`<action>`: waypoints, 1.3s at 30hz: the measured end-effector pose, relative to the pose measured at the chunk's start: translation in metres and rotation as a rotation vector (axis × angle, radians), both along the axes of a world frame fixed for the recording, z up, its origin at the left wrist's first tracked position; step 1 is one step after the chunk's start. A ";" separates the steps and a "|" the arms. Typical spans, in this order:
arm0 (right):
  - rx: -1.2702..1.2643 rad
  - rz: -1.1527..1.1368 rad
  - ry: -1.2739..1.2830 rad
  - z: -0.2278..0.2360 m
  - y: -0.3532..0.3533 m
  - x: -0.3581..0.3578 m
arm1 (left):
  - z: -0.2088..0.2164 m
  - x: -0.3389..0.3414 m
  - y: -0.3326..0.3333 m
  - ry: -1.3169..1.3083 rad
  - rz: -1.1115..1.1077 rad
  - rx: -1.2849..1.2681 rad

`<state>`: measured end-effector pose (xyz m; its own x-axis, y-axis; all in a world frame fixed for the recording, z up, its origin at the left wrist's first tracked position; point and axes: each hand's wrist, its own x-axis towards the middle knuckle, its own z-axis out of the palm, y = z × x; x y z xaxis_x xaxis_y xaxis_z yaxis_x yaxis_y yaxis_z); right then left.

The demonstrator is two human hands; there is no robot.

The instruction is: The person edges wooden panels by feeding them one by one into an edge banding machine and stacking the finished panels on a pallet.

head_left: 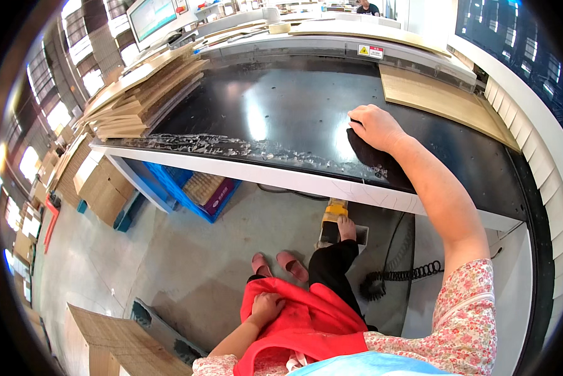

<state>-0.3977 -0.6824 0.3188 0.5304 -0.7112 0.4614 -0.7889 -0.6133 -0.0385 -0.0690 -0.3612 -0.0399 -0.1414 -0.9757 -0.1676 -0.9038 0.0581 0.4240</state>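
My right hand (pixel 377 128) rests on the black tabletop (pixel 294 100), its fingers curled inward. A small dark spot shows at its fingertips; whatever it holds, if anything, is hidden. Lower down, my left hand (pixel 268 307) lies closed against the red apron (pixel 306 313) over my lap, with cloth bunched at its fingers. Right of my right hand, a flat wood-coloured panel (pixel 444 103) lies on the tabletop. Pale scraps and shavings (pixel 231 147) are strewn along the near edge. Beneath the table, my bare foot (pixel 346 229) is on a yellow foot pedal (pixel 335 212).
Wooden boards (pixel 144 94) are stacked at the table's left end. Below stands a blue crate (pixel 181 188) holding a box. A coiled black cable (pixel 413 272) hangs near my right leg. A wooden panel piece (pixel 118 338) stands at lower left. A monitor (pixel 153 22) is behind the boards.
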 end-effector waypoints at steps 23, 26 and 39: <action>-0.011 0.017 -0.012 0.001 -0.001 0.001 | 0.002 0.000 -0.001 -0.021 0.051 0.036; -0.012 0.024 -0.016 0.000 -0.001 0.001 | 0.000 0.000 -0.002 -0.015 0.051 0.032; -0.029 0.027 -0.021 -0.002 -0.004 0.000 | -0.003 0.001 -0.001 -0.002 0.037 -0.012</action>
